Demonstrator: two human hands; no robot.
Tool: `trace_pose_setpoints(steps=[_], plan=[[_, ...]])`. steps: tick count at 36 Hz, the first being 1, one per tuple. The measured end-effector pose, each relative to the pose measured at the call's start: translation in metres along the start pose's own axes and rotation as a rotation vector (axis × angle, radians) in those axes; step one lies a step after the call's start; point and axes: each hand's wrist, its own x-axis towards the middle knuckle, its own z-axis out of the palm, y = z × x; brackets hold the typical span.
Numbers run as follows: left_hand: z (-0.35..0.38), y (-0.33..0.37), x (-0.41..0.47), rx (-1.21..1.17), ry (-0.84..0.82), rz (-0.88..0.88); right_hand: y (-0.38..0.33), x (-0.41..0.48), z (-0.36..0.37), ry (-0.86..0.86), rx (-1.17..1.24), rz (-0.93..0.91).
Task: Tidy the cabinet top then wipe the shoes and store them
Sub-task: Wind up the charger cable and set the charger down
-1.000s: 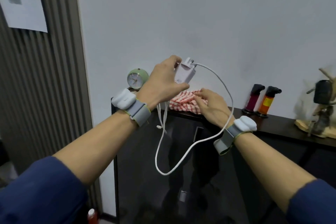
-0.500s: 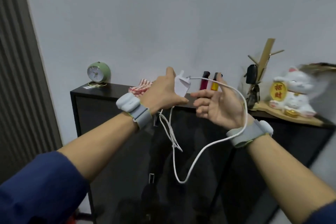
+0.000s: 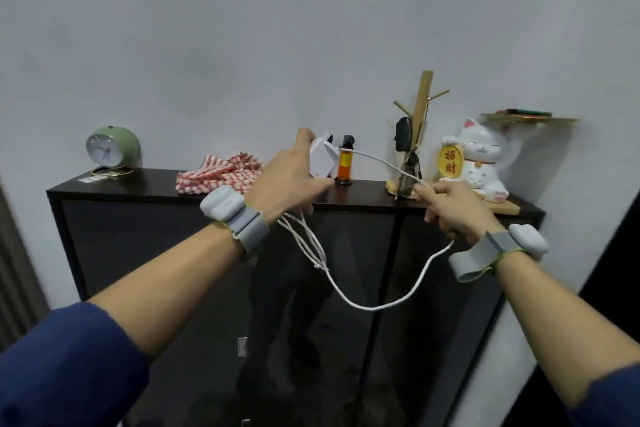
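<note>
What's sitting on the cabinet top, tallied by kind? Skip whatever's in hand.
Clock: 1
Checked cloth: 1
Orange canister: 1
Wooden key stand: 1
Cat figurine: 1
Total: 5 in clear view; anything behind the held charger is hidden.

Charger [image 3: 320, 163]: white plastic, smooth, slight sheen.
Cable [image 3: 374, 307]: white sheath, smooth, matt.
Cloth [image 3: 214, 175]: red-and-white checked woven fabric, matt, crumpled.
Cabinet [image 3: 156, 253]: dark doors, glossy, mirror a dim figure. Its top surface [image 3: 156, 180]: dark, smooth, duller sheen.
Clock [image 3: 119, 146]: green shell, smooth, satin.
Cat figure [image 3: 481, 156]: white, glazed look, glossy.
Key stand [image 3: 423, 97]: pale bare wood, matt.
Wall [image 3: 242, 28]: white, matt, even.
Wrist straps [image 3: 249, 227]: grey woven band, smooth white plastic pod.
Sleeves [image 3: 69, 367]: blue cloth, matt.
</note>
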Motion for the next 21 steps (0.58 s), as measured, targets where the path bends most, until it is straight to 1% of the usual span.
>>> trace_pose_setpoints(steps=[2,4,7,9,12,14,17,21], plan=[[-0.002,0.004,0.004,-0.019,0.056,-0.002,0.017,0.001,-0.004,0.028,-0.212,0.005],[-0.005,0.002,0.009,-0.017,0.124,-0.037,0.035,0.004,-0.006,0.078,-0.404,0.068],[-0.009,0.0,0.013,-0.112,0.152,-0.096,0.055,0.005,-0.005,0.118,-0.437,0.138],[-0.009,-0.003,0.014,-0.212,0.157,-0.128,0.059,0.004,-0.002,0.051,-0.429,0.169],[-0.007,-0.008,0.016,-0.286,0.139,-0.176,0.05,0.004,0.004,-0.159,-0.386,0.218],[-0.003,-0.01,0.017,-0.302,0.076,-0.199,0.036,0.004,0.008,-0.238,-0.384,0.166],[0.003,-0.007,0.014,-0.247,-0.002,-0.174,0.007,0.0,0.017,-0.2,-0.385,-0.038],[0.01,0.001,0.011,-0.261,-0.1,-0.164,-0.045,-0.021,0.033,-0.193,-0.159,-0.303]])
